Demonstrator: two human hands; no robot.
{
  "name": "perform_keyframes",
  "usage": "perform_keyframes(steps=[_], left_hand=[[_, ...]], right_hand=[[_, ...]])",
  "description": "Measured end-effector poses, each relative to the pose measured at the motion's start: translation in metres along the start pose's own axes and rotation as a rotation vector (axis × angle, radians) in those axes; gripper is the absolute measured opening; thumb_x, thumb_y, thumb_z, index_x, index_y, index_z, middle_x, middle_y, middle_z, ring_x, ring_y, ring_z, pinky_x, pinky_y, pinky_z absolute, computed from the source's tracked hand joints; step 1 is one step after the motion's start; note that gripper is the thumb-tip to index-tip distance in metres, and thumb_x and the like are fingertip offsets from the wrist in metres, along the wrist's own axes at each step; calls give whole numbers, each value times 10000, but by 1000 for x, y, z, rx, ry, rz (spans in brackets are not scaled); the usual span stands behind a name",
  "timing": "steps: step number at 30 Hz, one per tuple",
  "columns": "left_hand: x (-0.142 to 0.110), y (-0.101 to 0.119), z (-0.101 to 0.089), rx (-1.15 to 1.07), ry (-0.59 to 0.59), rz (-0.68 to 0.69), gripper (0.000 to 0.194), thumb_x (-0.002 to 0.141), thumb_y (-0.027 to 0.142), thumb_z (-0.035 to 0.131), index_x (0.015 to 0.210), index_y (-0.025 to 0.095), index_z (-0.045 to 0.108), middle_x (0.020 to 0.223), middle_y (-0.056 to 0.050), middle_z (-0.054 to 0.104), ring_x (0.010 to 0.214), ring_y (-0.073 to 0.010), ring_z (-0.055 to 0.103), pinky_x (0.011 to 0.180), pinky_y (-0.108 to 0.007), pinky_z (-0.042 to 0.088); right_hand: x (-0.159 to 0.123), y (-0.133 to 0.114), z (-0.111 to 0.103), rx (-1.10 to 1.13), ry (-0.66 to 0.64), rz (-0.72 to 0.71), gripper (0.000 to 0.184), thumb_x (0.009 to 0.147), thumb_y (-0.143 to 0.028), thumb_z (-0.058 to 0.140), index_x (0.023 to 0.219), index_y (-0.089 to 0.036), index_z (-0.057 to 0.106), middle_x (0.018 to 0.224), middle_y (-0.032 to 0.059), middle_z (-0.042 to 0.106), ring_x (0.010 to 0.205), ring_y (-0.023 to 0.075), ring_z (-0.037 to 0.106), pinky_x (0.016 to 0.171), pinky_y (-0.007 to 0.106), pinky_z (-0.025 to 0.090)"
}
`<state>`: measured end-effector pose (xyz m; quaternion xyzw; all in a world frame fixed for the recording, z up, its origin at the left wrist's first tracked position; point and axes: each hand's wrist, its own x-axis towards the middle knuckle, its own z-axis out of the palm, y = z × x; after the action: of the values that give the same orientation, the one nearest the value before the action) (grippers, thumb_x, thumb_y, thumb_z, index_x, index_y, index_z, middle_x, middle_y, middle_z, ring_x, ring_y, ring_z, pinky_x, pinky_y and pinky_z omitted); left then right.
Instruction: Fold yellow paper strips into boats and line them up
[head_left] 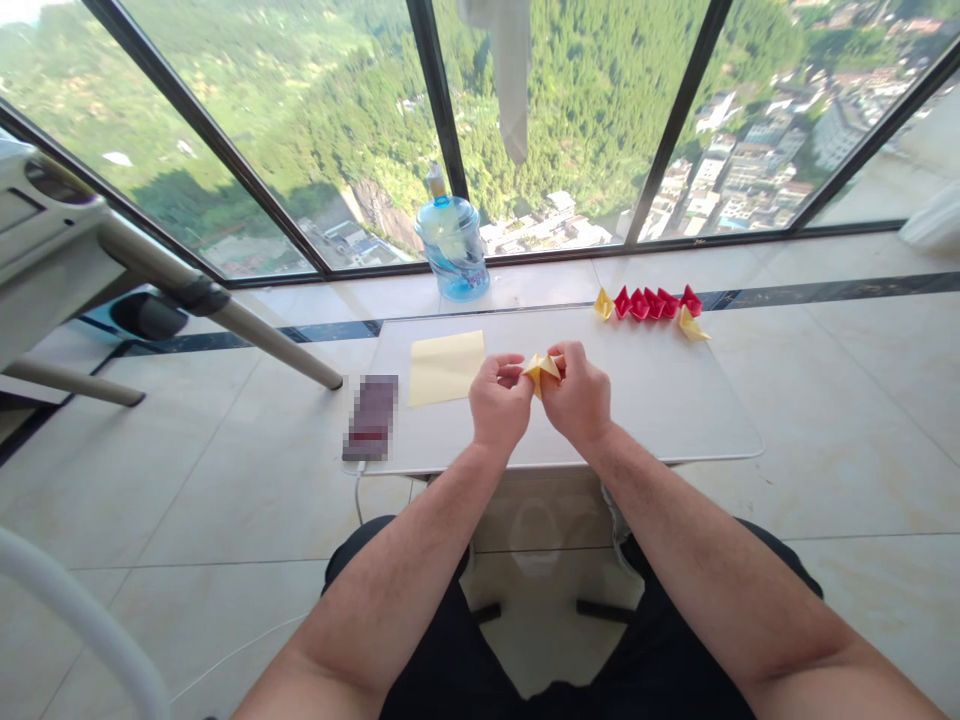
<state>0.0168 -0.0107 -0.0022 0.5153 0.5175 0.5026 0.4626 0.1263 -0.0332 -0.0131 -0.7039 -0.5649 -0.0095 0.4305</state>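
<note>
Both of my hands meet above the middle of the low white table [675, 420]. Between them is a small yellow folded paper piece [541, 370] with pointed corners. My left hand [501, 398] pinches its left side, and my right hand [577, 392] pinches its right side. Fingers cover part of the folds. Left of my left hand lies a flat yellow paper sheet [442, 370] with a faint crease. Along the table's far right edge stand several red folded paper pieces [646, 304], with a yellow one [603, 304] at their left and another yellow one [691, 325] in front.
A pixelated phone [371, 415] with a white cable lies at the table's left edge. Behind the table, a blue water jug [453, 250] stands against the window. A metal-legged frame [255, 335] rises at the left, and a white curved bar [82, 610] is nearer me.
</note>
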Motion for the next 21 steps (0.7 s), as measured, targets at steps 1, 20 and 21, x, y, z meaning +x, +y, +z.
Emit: perform_keyframes(steps=[1, 20, 21], left_hand=[[0, 1, 0, -80, -28, -56, 292, 683, 239, 695, 966, 173, 662, 889, -38, 705, 745, -162, 676, 679, -280, 541], [14, 6, -20, -278, -344, -92, 448, 654, 344, 833, 1026, 124, 719, 913, -73, 737, 777, -170, 657, 702, -271, 515], [14, 6, -21, -263, -357, -75, 456, 665, 348, 828, 1047, 125, 719, 928, -77, 739, 791, -177, 662, 707, -275, 520]], right_hand=[[-1, 1, 0, 12, 20, -24, 171, 875, -339, 546, 988, -212, 567, 801, 32, 724, 668, 201, 652, 604, 270, 382], [10, 10, -8, 602, -239, 0, 329, 740, -171, 593, 1064, -205, 640, 1026, 51, 732, 911, 194, 694, 723, 311, 568], [12, 10, -10, 645, -282, 50, 317, 750, -186, 601, 1061, -199, 660, 1032, 55, 735, 911, 198, 695, 736, 324, 571]])
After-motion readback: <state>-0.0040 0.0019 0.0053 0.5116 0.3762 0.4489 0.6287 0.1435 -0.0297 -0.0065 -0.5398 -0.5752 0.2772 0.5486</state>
